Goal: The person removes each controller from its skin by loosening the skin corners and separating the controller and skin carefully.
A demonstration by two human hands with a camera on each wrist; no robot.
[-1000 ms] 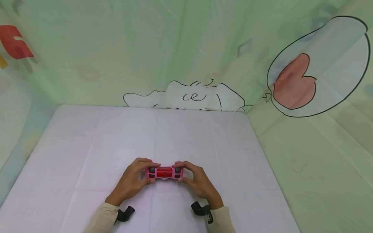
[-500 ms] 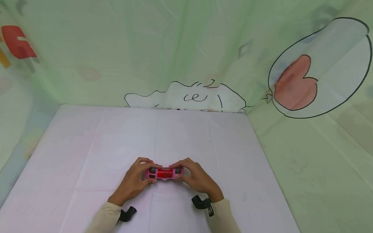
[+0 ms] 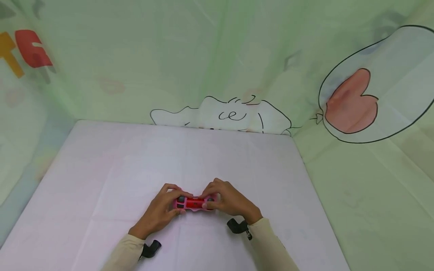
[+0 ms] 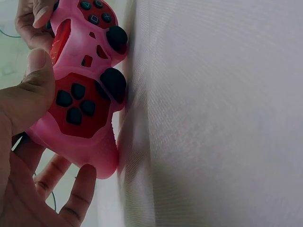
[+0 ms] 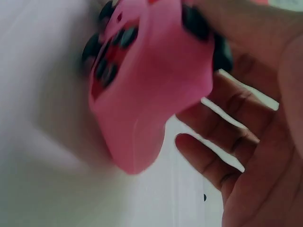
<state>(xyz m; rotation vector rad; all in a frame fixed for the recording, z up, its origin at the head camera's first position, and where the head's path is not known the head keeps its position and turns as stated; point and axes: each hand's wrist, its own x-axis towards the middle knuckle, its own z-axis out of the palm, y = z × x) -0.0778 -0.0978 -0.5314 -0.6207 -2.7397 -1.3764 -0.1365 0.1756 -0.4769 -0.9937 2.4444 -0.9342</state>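
Observation:
A red game controller (image 3: 194,203) in a pink rubbery cover is between my hands, low in the middle of the head view, its shoulder-button edge facing up. My left hand (image 3: 158,212) grips its left end, thumb along one edge and fingers on the other. In the left wrist view, the directional buttons (image 4: 75,103) show, and the black thumbsticks (image 4: 113,84) are close to the white cloth. My right hand (image 3: 231,198) pinches the right part between thumb and fingers, the thumb overlapping the red middle strip. In the right wrist view, a pink grip (image 5: 137,137) points away from the loosely bent lower fingers.
The controller is over a white cloth-covered table (image 3: 135,158). Behind it hangs a green printed sheet (image 3: 135,67) with a heart balloon drawing (image 3: 352,101) at right. Black wrist cameras (image 3: 151,248) are strapped at both cuffs.
My right hand has slid inward toward the controller's middle, its thumb moving from the lower right edge onto the red strip. The left hand keeps its grip. The head view has shifted slightly.

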